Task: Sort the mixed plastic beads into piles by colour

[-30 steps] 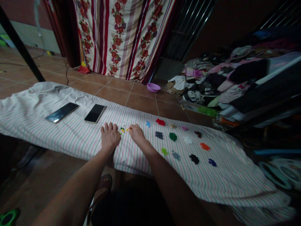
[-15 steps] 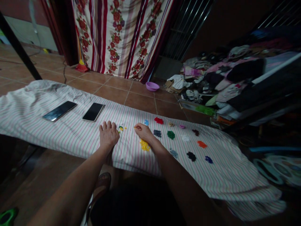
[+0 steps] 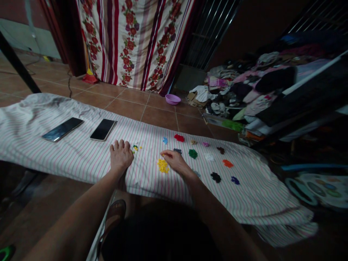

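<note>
My left hand (image 3: 121,156) rests palm down on the striped cloth (image 3: 146,174), its fingers a little apart. Just right of its fingertips lies a small cluster of green and yellow pieces (image 3: 135,148), with single bits beside it. My right hand (image 3: 177,160) is closed in a pinch, and a small yellow piece (image 3: 162,154) shows at the fingertips. Right below those fingertips is a heap of small yellow pieces (image 3: 163,166). The right hand partly covers a dark grey heap (image 3: 177,150), and its wrist partly covers a light grey one.
More heaps lie to the right, among them red (image 3: 179,137), green (image 3: 193,154), white (image 3: 209,157), black (image 3: 215,177), orange (image 3: 227,163) and dark blue (image 3: 235,180). Two phones (image 3: 103,129) lie on the left. A purple basin (image 3: 173,99) stands on the floor beyond.
My right hand has shifted right and slightly down relative to the cloth, uncovering more of the yellow heap and covering part of the dark grey one. The left hand stays put; the view has shifted slightly.
</note>
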The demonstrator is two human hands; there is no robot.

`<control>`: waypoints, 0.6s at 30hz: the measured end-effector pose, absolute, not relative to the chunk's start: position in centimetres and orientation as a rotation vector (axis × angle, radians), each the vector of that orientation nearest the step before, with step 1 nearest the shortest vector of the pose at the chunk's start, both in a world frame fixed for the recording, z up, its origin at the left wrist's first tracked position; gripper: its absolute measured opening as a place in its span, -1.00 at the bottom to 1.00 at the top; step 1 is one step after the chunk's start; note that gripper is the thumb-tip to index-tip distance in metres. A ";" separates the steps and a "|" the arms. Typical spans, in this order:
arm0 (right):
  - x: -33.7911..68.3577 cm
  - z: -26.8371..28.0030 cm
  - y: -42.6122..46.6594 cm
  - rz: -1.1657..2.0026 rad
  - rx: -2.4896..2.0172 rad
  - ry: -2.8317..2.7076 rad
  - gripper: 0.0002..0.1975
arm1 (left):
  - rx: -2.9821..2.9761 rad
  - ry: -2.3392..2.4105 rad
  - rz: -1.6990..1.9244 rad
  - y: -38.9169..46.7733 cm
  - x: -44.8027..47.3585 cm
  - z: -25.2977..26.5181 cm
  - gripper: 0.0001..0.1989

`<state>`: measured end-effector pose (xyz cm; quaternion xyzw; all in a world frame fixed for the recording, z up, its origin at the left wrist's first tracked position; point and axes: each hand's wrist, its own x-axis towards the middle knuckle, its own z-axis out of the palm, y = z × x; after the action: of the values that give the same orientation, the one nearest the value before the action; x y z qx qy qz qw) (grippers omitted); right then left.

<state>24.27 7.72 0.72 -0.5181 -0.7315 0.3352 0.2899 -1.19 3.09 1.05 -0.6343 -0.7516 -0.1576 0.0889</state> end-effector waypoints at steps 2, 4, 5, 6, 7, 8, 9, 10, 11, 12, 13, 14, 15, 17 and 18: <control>24.5 0.4 7.0 0.907 -1.382 -1.931 -0.74 | -1.883 -2.223 -0.479 3.1 -1.2 1.0 -0.65; 24.5 0.3 6.2 0.901 -1.401 -1.906 -0.73 | -1.887 -2.209 -0.481 3.0 -1.2 1.0 -0.65; 24.4 0.3 5.8 0.880 -1.416 -1.900 -0.72 | -1.890 -2.206 -0.476 3.0 -1.2 1.0 -0.65; 24.4 0.3 5.4 0.849 -1.429 -1.903 -0.72 | -1.891 -2.209 -0.469 3.0 -1.1 1.1 -0.65; 24.3 0.4 5.0 0.807 -1.434 -1.915 -0.72 | -1.891 -2.216 -0.460 3.0 -1.1 1.1 -0.65; 24.2 0.4 4.6 0.761 -1.427 -1.933 -0.72 | -1.890 -2.224 -0.451 3.0 -1.1 1.2 -0.65; 24.2 0.5 4.3 0.714 -1.408 -1.955 -0.73 | -1.887 -2.232 -0.443 2.9 -1.1 1.2 -0.65; 24.1 0.4 4.1 0.669 -1.383 -1.977 -0.73 | -1.886 -2.237 -0.436 2.9 -1.1 1.2 -0.64; 24.0 0.3 3.8 0.628 -1.359 -1.989 -0.74 | -1.887 -2.237 -0.430 2.9 -1.1 1.2 -0.64; 23.9 0.2 3.6 0.592 -1.342 -1.993 -0.75 | -1.887 -2.234 -0.428 2.9 -1.1 1.2 -0.64; 23.8 0.0 3.4 0.557 -1.330 -1.992 -0.75 | -1.887 -2.229 -0.427 2.9 -1.1 1.2 -0.64; 23.7 -0.2 3.2 0.521 -1.321 -1.992 -0.75 | -1.888 -2.224 -0.428 3.0 -1.1 1.2 -0.65; 23.5 -0.5 3.0 0.479 -1.310 -1.993 -0.75 | -1.890 -2.220 -0.428 3.0 -1.1 1.2 -0.65; 23.1 -1.0 2.5 0.388 -1.267 -2.011 -0.73 | -1.892 -2.217 -0.427 3.0 -1.1 1.2 -0.65; 22.9 -1.3 2.3 0.346 -1.240 -2.028 -0.70 | -1.895 -2.216 -0.425 2.9 -1.1 1.2 -0.65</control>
<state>22.93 2.31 -1.28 -0.4814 -0.7873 0.1344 0.3611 -1.13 2.95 1.21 -0.6402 -0.7484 -0.1436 0.0974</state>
